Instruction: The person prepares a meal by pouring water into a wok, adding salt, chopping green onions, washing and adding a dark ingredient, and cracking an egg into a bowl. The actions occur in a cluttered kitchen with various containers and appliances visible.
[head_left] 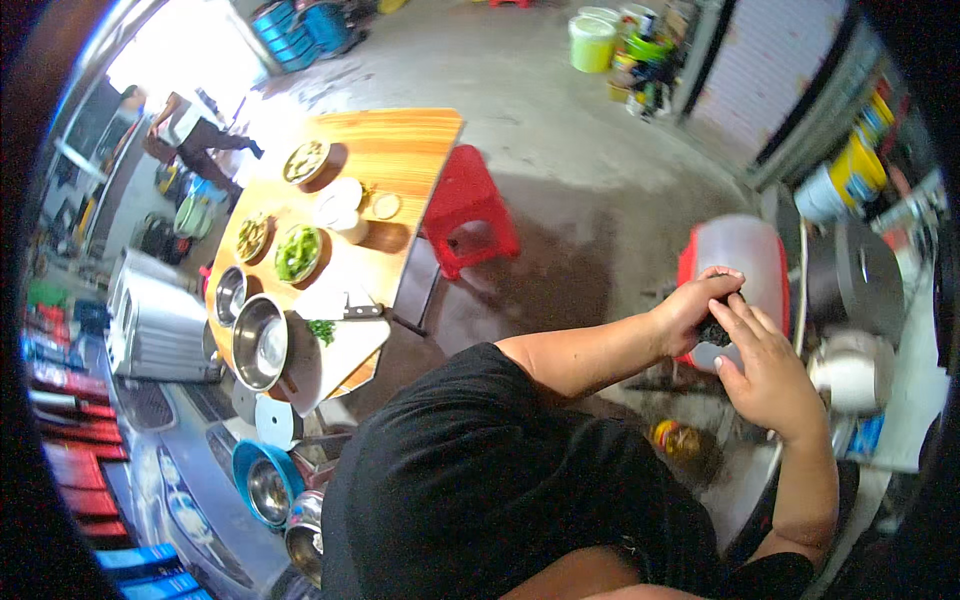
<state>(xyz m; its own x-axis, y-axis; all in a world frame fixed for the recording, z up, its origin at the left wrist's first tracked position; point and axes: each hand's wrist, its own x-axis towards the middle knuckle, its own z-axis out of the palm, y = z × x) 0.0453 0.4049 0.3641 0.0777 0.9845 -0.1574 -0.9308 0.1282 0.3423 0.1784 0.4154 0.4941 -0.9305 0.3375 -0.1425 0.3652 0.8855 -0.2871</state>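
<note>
My left hand point(690, 305) and my right hand point(760, 370) meet around a dark, rough-looking clump point(718, 328), which is partly hidden by my fingers. The fingers of my left hand curl over it, and those of my right hand lie across it from the near side. Just beyond and beneath my hands is a red plastic item with a pale translucent top point(743, 245). A dark round pot point(865, 280) and a white rounded container point(855, 375) stand to its right.
A wooden table point(410, 150) at left bears dishes of vegetables, steel bowls and a board with a knife. A red stool point(460, 180) stands beside it. Another person point(200, 140) is at back left. Steel containers point(160, 330), buckets point(590, 45) and a doorway surround the floor.
</note>
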